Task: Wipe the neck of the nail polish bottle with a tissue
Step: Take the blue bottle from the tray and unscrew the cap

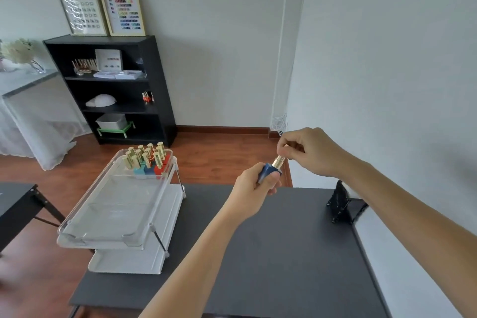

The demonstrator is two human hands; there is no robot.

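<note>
A blue nail polish bottle [265,171] with a gold cap [278,161] is held in the air above the far edge of the dark table [284,253]. My left hand [254,188] grips the blue body from below. My right hand [307,150] pinches the top of the gold cap with fingers and thumb. The bottle tilts up and to the right. The neck is hidden under the cap. No tissue is in view.
A clear two-tier tray rack [121,214] stands at the table's left, with several gold-capped polish bottles [147,157] at its far end. A black stand [339,201] sits at the right edge by the wall. A black shelf unit [113,90] stands across the room.
</note>
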